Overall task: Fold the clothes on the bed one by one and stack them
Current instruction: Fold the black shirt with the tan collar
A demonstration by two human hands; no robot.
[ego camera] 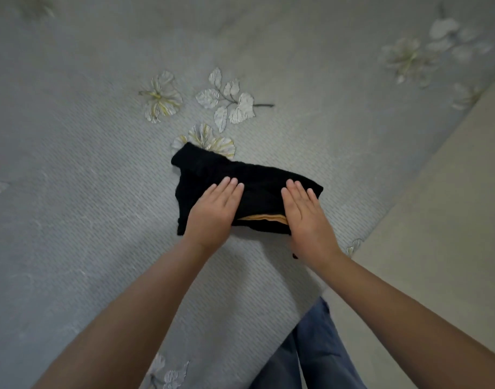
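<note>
My left hand (212, 211) and right hand (308, 217) lie flat, fingers straight, pressing the folded black garment (240, 178) near the bed (86, 192) edge and gripping nothing. I judge lifting off unevenly could let the fold spring open, baring more of the tan layer (261, 218).

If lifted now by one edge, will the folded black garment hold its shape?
Probably not. The black garment looks like soft knit, so it would likely droop and unfold. Both hands, left hand and right hand, press it flat; a tan layer at its near edge might slip.
</note>
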